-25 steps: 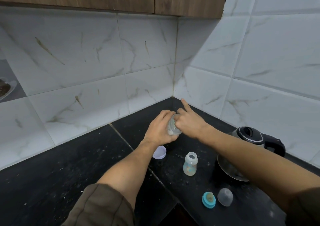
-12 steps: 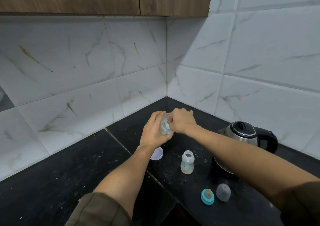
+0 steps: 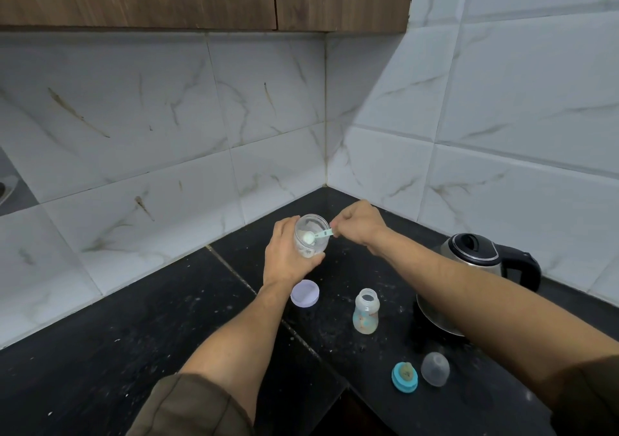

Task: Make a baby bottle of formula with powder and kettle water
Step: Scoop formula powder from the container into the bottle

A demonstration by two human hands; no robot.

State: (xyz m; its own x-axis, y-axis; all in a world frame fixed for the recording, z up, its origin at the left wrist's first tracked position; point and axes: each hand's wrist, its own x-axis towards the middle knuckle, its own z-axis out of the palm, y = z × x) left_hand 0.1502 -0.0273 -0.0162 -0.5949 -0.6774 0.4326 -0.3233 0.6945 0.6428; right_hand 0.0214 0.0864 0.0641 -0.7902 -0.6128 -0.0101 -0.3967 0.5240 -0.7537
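My left hand point(image 3: 286, 256) grips a clear powder jar point(image 3: 311, 238), tilted with its mouth towards me, above the black counter point(image 3: 134, 352). My right hand point(image 3: 360, 224) pinches the handle of a light blue scoop point(image 3: 316, 235). The scoop's bowl holds white powder and sits at the jar's mouth. An open baby bottle point(image 3: 365, 311) stands upright on the counter below my right forearm. The steel kettle point(image 3: 469, 261) with a black lid and handle stands at the right, partly hidden by my right arm.
A lilac jar lid point(image 3: 304, 293) lies by my left wrist. A teal ring with the teat point(image 3: 404, 377) and a clear dome cap point(image 3: 434, 368) lie near the counter's front edge. Tiled walls meet in a corner behind the jar; wooden cabinets hang above.
My right hand has drawn back out of the jar to the right, bringing the scoop with powder up to the jar's mouth. The jar now shows its opening.
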